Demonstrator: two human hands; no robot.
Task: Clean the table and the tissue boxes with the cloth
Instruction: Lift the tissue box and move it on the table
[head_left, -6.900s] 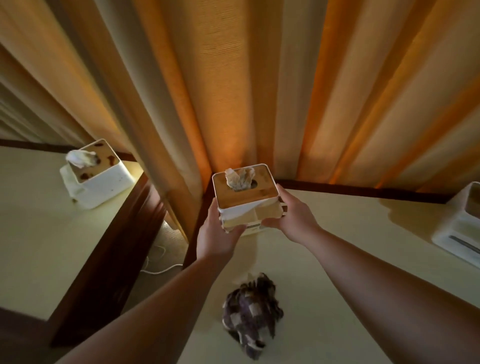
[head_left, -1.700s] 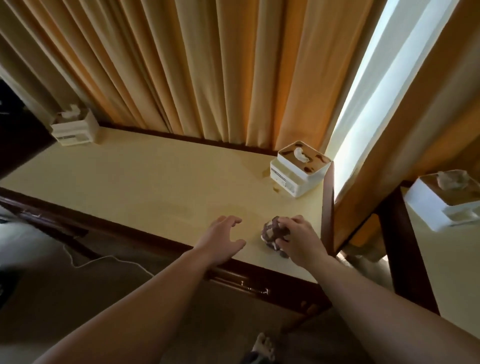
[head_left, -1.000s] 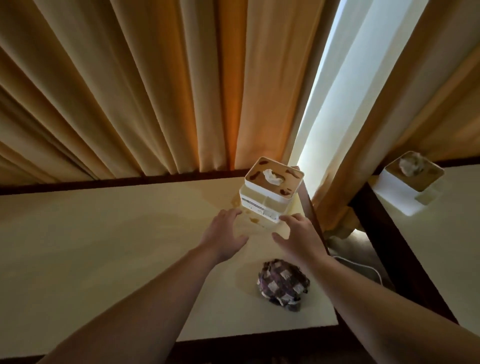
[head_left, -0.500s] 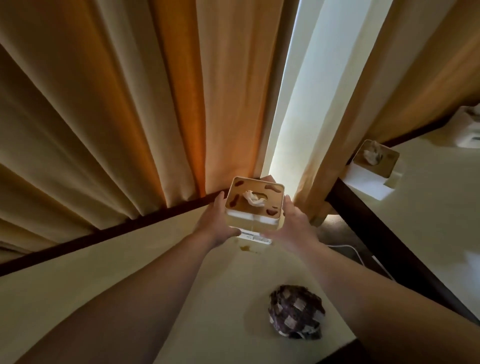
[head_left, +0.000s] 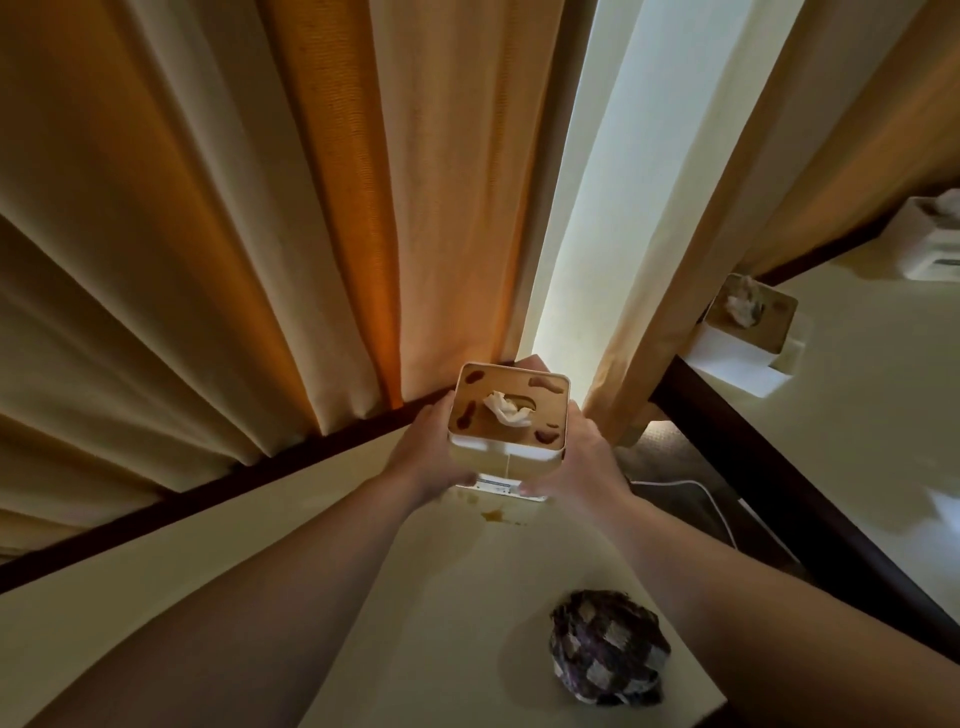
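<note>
Both hands have closed in on the tissue box (head_left: 508, 415) since a second ago, when they hovered short of it with the cloth behind them. Now the left hand (head_left: 428, 457) clasps its left side and the right hand (head_left: 582, 457) its right, fingers curled round the walls (a fingertip shows past the far edge), forearms reaching out from the near side. Brown stains mark its lid and the table (head_left: 260, 561) just below. Nearer, to the right, the checked cloth (head_left: 608, 647) lies bunched on the table, untouched.

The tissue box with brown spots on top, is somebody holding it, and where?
Yes. Both hands grip the tissue box by its side walls: left hand on its left wall, right hand on its right. The cloth lies unheld.
</note>
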